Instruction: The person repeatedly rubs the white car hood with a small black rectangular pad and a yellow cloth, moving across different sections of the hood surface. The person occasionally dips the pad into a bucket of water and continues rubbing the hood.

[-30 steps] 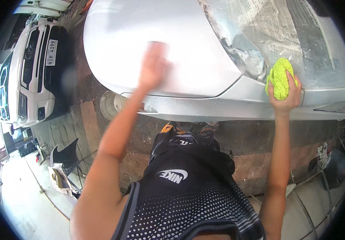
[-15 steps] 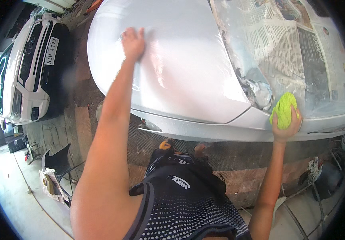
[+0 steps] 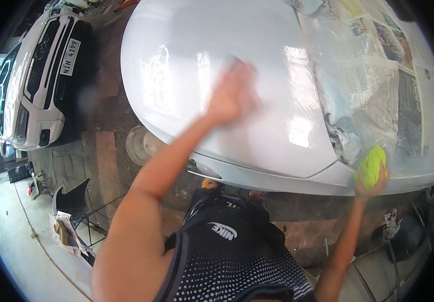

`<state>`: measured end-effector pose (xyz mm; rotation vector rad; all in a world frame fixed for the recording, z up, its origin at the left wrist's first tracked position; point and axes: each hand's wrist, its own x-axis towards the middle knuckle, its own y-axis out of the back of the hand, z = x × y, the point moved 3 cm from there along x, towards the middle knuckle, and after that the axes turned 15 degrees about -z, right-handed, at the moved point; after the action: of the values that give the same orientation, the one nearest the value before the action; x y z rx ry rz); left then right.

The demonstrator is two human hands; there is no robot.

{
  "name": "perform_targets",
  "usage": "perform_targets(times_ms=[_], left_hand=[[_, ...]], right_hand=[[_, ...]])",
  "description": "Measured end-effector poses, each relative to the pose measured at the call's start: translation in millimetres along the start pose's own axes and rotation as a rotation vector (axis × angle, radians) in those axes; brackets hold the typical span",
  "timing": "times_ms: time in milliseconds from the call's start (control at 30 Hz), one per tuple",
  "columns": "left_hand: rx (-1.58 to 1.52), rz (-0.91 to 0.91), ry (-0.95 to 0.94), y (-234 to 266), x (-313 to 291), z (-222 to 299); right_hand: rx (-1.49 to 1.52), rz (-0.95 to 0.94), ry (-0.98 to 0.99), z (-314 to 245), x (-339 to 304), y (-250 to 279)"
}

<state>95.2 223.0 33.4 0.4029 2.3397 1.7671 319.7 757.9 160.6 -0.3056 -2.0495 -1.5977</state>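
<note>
A silvery-white car hood (image 3: 176, 90) fills the upper middle, glossy with bright reflections. Over its middle is my left hand (image 3: 233, 95), low on or just above the surface, its fingers smeared by motion. A bunched lime-green cloth (image 3: 373, 167) is gripped in my right hand (image 3: 371, 185), which rests by the car's near edge to the right of the hood. Newspaper sheets (image 3: 373, 95) under clear plastic film cover the area beyond the hood's right edge. Crumpled film lies at the hood's near right corner.
A white pickup (image 3: 50, 75) stands at the left. Below the hood's near left edge is a pale bucket (image 3: 139, 146). A black body panel (image 3: 73, 199) and newspaper lie at lower left. A dark round container (image 3: 403, 239) and thin bars are at lower right.
My left hand has swept right across the hood from its left part. The right hand still grips the cloth at about the same place on the car. The whole view has shifted slightly.
</note>
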Motion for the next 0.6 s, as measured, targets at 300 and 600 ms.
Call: perform_targets(times_ms=[300,600], left_hand=[[-0.864,-0.014,0.513,14,27,-104],[-0.680,0.073,0.163,33,64,-68]], right_hand=[[0.010,-0.003,-0.021,10,0,-1],[-0.039,0.056,-0.030,3,4,-3]])
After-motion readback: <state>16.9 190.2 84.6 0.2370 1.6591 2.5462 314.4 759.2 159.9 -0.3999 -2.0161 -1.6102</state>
